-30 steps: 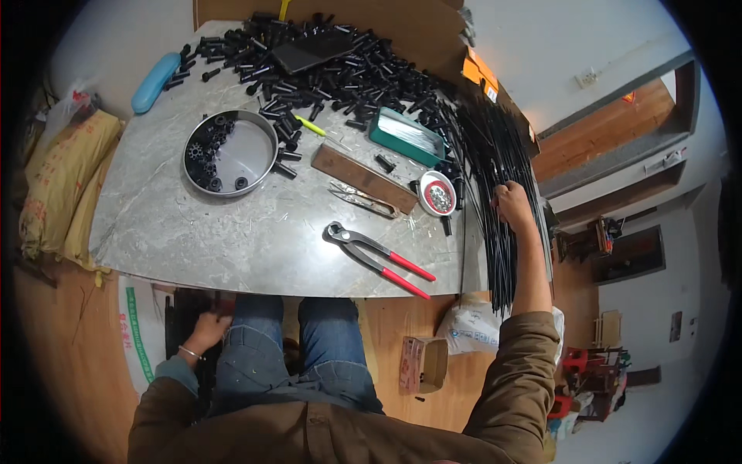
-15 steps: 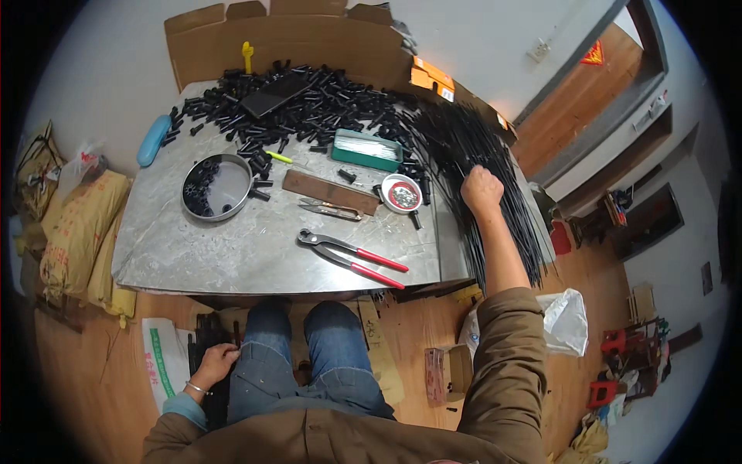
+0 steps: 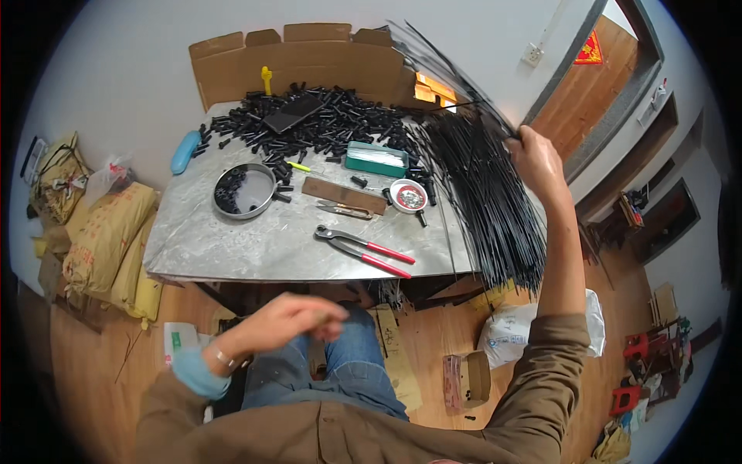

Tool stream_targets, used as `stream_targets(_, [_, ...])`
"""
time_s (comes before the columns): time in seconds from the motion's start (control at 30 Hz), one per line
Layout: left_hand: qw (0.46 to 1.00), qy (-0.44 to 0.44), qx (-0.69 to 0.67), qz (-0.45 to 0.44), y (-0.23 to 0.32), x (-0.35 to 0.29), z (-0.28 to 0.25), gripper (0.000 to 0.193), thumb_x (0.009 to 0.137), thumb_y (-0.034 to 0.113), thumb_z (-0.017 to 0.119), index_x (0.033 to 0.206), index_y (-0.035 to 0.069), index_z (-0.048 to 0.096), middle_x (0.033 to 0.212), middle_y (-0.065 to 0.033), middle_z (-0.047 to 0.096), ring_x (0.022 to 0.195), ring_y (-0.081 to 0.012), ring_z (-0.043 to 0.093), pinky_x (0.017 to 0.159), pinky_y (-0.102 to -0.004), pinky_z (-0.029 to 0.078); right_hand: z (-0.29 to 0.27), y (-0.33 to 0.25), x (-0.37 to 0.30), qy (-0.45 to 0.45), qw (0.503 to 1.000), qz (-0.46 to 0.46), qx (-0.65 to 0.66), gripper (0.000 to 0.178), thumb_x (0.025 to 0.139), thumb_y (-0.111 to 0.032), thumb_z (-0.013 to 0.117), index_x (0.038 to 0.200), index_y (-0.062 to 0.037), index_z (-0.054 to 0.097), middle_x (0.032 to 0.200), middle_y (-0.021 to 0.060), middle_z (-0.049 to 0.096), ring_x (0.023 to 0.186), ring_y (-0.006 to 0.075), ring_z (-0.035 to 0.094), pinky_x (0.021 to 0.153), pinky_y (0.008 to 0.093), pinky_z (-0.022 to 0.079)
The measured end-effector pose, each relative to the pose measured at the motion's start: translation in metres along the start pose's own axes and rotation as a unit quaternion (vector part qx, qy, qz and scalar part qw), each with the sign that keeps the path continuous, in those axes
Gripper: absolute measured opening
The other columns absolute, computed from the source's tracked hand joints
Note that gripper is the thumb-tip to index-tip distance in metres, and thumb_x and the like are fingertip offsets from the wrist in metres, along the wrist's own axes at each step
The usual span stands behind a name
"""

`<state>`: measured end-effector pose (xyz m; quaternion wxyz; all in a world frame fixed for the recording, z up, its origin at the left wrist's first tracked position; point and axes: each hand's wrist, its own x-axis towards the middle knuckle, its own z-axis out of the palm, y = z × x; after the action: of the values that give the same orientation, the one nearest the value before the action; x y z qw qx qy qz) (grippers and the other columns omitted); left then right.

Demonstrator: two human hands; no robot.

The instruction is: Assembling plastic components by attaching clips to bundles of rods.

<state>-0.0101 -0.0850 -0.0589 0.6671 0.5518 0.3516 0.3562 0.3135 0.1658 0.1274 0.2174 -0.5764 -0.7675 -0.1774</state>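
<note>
A person works at a grey, marble-veined bench point(image 3: 209, 251), right arm stretched forward and nearly straight, left arm bent across denim-clad knees. The right hand point(image 3: 536, 161) is closed around slender black rods point(image 3: 464, 77), which slant up and away to its left, their tips blurred. The left hand point(image 3: 297, 321) hangs palm down, fingers loosely bent; blur makes any grip impossible to tell. A dense stack of straight black rods point(image 3: 491, 201) lies just below the right hand. Glossy black bolt-shaped pieces point(image 3: 348, 112) heap up to its left. Beyond the left hand sit a round metal pan point(image 3: 256, 192), red-handled pliers point(image 3: 379, 248), a flat brown bar point(image 3: 344, 195) and a small white dish point(image 3: 423, 203).
</note>
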Motion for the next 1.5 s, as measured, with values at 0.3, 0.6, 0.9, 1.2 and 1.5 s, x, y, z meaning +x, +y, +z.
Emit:
stream_targets(0.3, [0.910, 0.286, -0.149, 0.262, 0.074, 0.124, 0.048, 0.039, 0.097, 0.040, 0.054, 0.095, 0.002, 0.059, 0.085, -0.0043, 0.062, 0.076, -0.0097, 0.055, 0.069, -0.0268, 0.046, 0.034, -0.143, -0.149, -0.044, 0.860, -0.116, 0.495, 0.016, 0.090, -0.009, 0.059, 0.101, 0.0017, 0.053, 0.080, 0.0200, 0.063, 0.072, 0.0355, 0.064, 0.066, 0.0415, 0.050])
stream_targets(0.6, [0.892, 0.242, 0.002, 0.382, 0.219, 0.077, 0.013, 0.041, 0.090, 0.044, 0.065, 0.078, 0.006, 0.054, 0.054, 0.0049, 0.039, 0.044, -0.0056, 0.038, 0.044, -0.0231, 0.035, 0.021, -0.224, -0.111, -0.161, 0.633, -0.127, 0.747, 0.023, 0.099, -0.018, 0.044, 0.083, -0.0023, 0.050, 0.059, 0.0008, 0.046, 0.052, 0.0089, 0.046, 0.050, 0.0253, 0.040])
stream_targets(0.9, [0.899, 0.370, 0.051, 0.229, 0.109, 0.096, -0.061, 0.044, 0.094, 0.050, 0.054, 0.090, 0.006, 0.058, 0.070, 0.0002, 0.058, 0.061, -0.0088, 0.055, 0.057, -0.0243, 0.044, 0.171, -0.265, -0.138, -0.106, 0.769, -0.085, 0.625, 0.020, 0.092, -0.021, 0.054, 0.090, -0.0012, 0.057, 0.065, 0.0152, 0.060, 0.059, 0.0279, 0.061, 0.058, 0.0387, 0.047])
stream_targets(1.2, [0.945, 0.219, -0.134, 0.204, 0.146, 0.083, -0.084, 0.051, 0.097, 0.043, 0.049, 0.118, -0.003, 0.050, 0.105, -0.0190, 0.064, 0.093, -0.0312, 0.067, 0.080, -0.0429, 0.057, 0.051, -0.219, -0.144, -0.396, 0.420, 0.093, 0.811, 0.026, 0.095, -0.026, 0.059, 0.106, -0.0045, 0.052, 0.061, -0.0011, 0.041, 0.045, 0.0077, 0.036, 0.038, 0.0234, 0.032])
stream_targets(1.5, [0.944, 0.257, -0.110, 0.177, 0.132, 0.102, -0.075, 0.025, 0.096, 0.024, 0.056, 0.106, 0.001, 0.057, 0.096, -0.0136, 0.067, 0.086, -0.0276, 0.069, 0.076, -0.0394, 0.058, 0.049, -0.188, -0.156, -0.249, 0.584, 0.037, 0.772, 0.030, 0.102, -0.025, 0.045, 0.114, 0.0019, 0.053, 0.073, 0.0074, 0.059, 0.048, 0.0095, 0.050, 0.040, 0.0236, 0.044])
